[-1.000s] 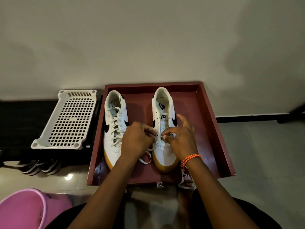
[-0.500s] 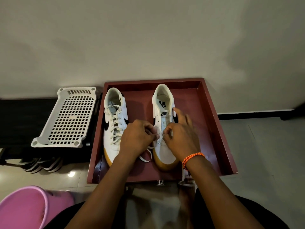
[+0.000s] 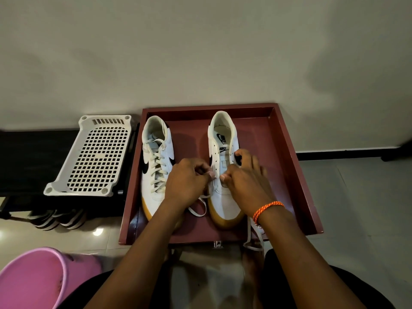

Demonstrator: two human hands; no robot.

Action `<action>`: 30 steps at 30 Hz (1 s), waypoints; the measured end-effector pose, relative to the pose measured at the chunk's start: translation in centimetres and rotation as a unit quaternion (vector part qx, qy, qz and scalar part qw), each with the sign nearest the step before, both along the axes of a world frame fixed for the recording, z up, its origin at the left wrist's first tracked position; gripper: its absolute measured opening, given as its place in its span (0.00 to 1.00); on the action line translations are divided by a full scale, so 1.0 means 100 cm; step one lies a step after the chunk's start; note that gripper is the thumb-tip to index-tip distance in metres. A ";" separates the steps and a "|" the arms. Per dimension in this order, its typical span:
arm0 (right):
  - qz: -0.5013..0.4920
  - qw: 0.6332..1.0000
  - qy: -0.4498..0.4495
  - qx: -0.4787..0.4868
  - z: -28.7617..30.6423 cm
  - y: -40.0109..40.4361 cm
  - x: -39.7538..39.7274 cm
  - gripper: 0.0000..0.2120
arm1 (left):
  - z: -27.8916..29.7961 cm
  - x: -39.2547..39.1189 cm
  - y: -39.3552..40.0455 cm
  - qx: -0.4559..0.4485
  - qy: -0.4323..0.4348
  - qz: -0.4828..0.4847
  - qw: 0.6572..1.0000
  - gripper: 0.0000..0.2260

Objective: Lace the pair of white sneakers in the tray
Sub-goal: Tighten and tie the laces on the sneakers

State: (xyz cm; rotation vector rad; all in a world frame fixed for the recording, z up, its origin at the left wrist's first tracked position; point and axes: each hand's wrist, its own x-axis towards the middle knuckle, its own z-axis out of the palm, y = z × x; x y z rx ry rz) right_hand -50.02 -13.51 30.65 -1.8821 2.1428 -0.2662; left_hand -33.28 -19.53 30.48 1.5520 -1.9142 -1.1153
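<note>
Maroon tray (image 3: 296, 175) walls hem both hands (image 3: 188, 181) (image 3: 243, 181), each grip pinching lace (image 3: 199, 205).

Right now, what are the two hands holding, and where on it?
Both hands pinch the shoelace of the right-side sneaker near its lowest eyelets: left hand on the left strand, right hand on the right. The exact grip spots are hidden by the fingers.
</note>
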 end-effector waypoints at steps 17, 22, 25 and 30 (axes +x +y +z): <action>-0.015 0.992 -0.124 0.019 0.012 0.000 -0.008 0.06 | 0.027 0.019 -0.014 0.086 0.203 0.067 0.973 0.08; -0.036 0.991 -0.124 -0.037 0.012 -0.002 -0.010 0.06 | -0.007 0.008 -0.004 -0.110 -0.145 -0.121 0.976 0.18; -0.006 0.996 -0.080 -0.033 0.016 -0.002 -0.005 0.06 | -0.015 0.007 -0.003 -0.132 -0.164 -0.127 0.969 0.10; -0.001 0.993 -0.118 -0.026 0.016 -0.003 -0.014 0.04 | -0.004 0.009 -0.006 -0.062 -0.028 -0.119 0.991 0.08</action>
